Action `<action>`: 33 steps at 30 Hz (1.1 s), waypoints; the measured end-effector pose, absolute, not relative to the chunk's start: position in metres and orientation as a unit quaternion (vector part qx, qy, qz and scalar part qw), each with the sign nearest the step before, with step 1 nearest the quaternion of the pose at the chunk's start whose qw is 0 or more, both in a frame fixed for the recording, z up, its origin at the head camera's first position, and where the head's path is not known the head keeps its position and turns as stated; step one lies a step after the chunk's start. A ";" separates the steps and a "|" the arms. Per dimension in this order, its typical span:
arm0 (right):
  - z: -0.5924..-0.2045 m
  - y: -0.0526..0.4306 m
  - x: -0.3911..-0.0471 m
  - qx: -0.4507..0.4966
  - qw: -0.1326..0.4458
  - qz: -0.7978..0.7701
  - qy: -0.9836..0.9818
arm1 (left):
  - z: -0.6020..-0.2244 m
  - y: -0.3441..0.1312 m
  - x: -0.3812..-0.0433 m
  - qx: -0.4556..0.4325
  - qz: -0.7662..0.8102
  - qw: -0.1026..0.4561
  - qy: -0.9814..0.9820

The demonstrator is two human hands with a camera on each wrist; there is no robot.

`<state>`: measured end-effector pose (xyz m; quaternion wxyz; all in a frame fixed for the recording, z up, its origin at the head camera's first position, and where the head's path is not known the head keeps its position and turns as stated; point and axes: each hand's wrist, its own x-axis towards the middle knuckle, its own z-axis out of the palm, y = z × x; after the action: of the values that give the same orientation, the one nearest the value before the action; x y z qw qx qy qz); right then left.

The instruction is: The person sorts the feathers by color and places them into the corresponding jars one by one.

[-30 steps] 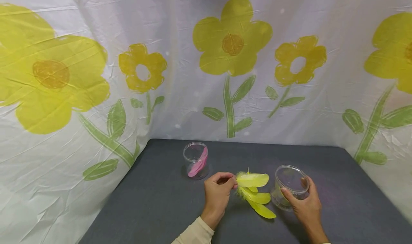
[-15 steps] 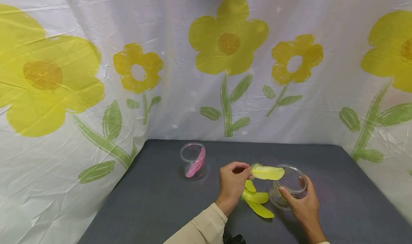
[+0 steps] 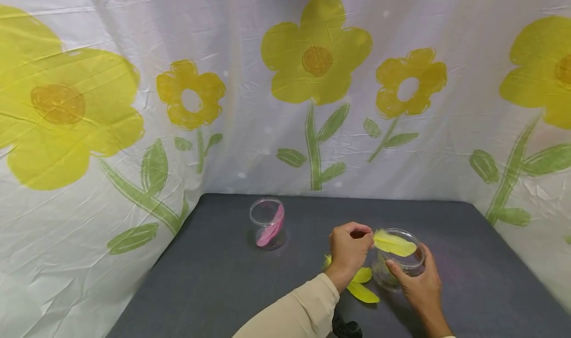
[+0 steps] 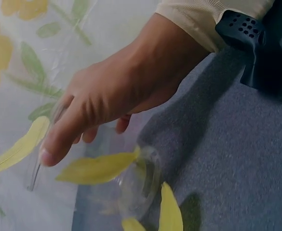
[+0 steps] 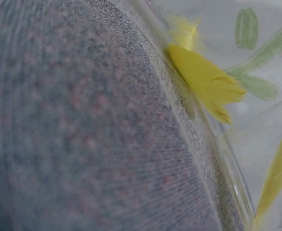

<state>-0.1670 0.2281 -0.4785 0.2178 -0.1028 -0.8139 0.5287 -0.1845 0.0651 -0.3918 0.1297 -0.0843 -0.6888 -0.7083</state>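
In the head view my left hand [image 3: 350, 251] pinches a yellow feather [image 3: 394, 244] by its quill end, with the feather lying over the mouth of a clear jar [image 3: 392, 273]. My right hand [image 3: 419, 281] grips that jar from the right side, thumb toward me. In the left wrist view, the right hand [image 4: 116, 86] is around the jar, and a yellow feather [image 4: 97, 168] shows inside it. Loose yellow feathers [image 3: 363, 293] lie on the table below my left hand, which partly covers them. The right wrist view also shows yellow feathers [image 5: 208, 82] on the table.
A second clear jar [image 3: 267, 234], holding pink feathers [image 3: 272, 229], stands farther back to the left. The dark grey table [image 3: 214, 288] is backed by a white cloth [image 3: 250, 144] printed with yellow flowers.
My left hand has lifted one feather off the pile and carried it rightward until it lies over the jar mouth. The right hand keeps its hold on the jar.
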 end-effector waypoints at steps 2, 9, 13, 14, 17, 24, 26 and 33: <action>-0.479 0.228 -0.167 -0.106 0.216 0.527 -0.815 | -0.394 0.070 -0.185 -0.087 -0.703 0.129 -0.694; -0.477 0.228 -0.167 -0.108 0.208 0.525 -0.818 | -0.401 0.081 -0.189 -0.072 -0.690 0.120 -0.711; -0.476 0.228 -0.166 -0.102 0.208 0.522 -0.821 | -0.405 0.086 -0.190 -0.067 -0.698 0.107 -0.705; -0.476 0.228 -0.166 -0.100 0.209 0.523 -0.820 | -0.406 0.087 -0.190 -0.066 -0.701 0.104 -0.703; -0.476 0.228 -0.165 -0.093 0.210 0.527 -0.818 | -0.408 0.090 -0.191 -0.061 -0.711 0.093 -0.695; -0.477 0.228 -0.165 -0.088 0.212 0.529 -0.817 | -0.414 0.091 -0.190 -0.057 -0.719 0.092 -0.687; -0.477 0.228 -0.166 -0.088 0.214 0.532 -0.814 | -0.416 0.089 -0.191 -0.057 -0.724 0.091 -0.682; -0.480 0.227 -0.168 -0.088 0.235 0.537 -0.805 | -0.418 0.079 -0.193 -0.072 -0.747 0.079 -0.656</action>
<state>-0.1679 0.2274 -0.4796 0.2355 -0.0878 -0.8053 0.5370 -0.1928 0.0790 -0.4179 0.0785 -0.0717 -0.6558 -0.7474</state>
